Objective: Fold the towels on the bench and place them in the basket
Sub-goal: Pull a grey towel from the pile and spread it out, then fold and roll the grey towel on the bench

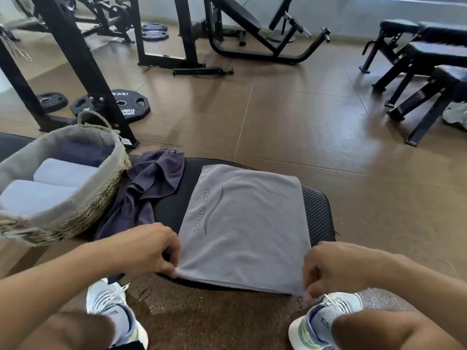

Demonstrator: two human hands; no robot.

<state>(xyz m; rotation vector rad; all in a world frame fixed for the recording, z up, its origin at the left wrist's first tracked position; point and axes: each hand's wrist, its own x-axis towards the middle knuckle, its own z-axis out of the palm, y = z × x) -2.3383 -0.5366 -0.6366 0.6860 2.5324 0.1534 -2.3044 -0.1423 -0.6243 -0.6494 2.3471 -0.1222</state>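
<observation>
A light grey towel (247,223) printed with "YOGA FITNESS" lies flat, folded, on the black bench (316,213). My left hand (149,248) pinches its near left corner. My right hand (331,266) pinches its near right corner. A crumpled dark purple towel (149,188) lies on the bench between the grey towel and the basket. The woven basket (101,198) with a grey liner stands on the bench at the left; it holds two folded light towels (60,173) and a dark one (83,152).
My two feet in white sneakers (111,306) stand on the brown floor below the bench. Black weight plates (126,104) and a rack leg (83,61) stand behind the basket. More benches (429,72) are at the far right, a grey cloth (454,114) beneath them.
</observation>
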